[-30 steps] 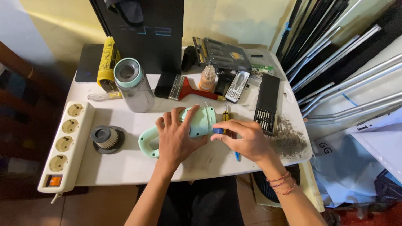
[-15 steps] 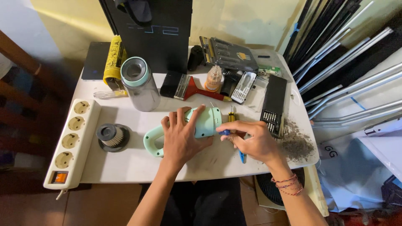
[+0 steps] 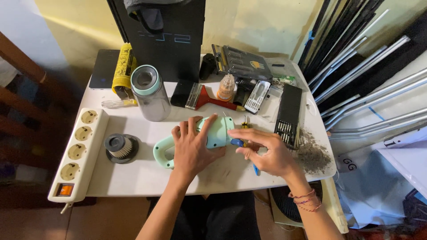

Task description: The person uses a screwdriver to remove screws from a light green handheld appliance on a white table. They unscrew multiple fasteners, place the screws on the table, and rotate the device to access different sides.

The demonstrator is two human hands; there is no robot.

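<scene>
A mint-green handheld vacuum body (image 3: 212,134) lies on the white table (image 3: 133,178), its loop handle toward the left. My left hand (image 3: 192,149) lies flat on top of it with fingers spread, pressing it down. My right hand (image 3: 267,153) is just right of the body, fingers pinched on a blue-handled screwdriver (image 3: 238,143) whose tip points at the body's right end. A second small yellow screwdriver (image 3: 244,122) lies just behind.
A white power strip (image 3: 78,153) lies along the left edge. A round filter (image 3: 120,147), a clear dust cup (image 3: 149,93), a paintbrush (image 3: 209,98), a small bottle (image 3: 226,87), a bit case (image 3: 288,115) and a dust pile (image 3: 311,153) are also on the table. A black console (image 3: 164,40) stands behind.
Both hands stay on the vacuum body and screwdriver; the right hand's fingers have shifted slightly on the screwdriver. The camera has tilted a little.
</scene>
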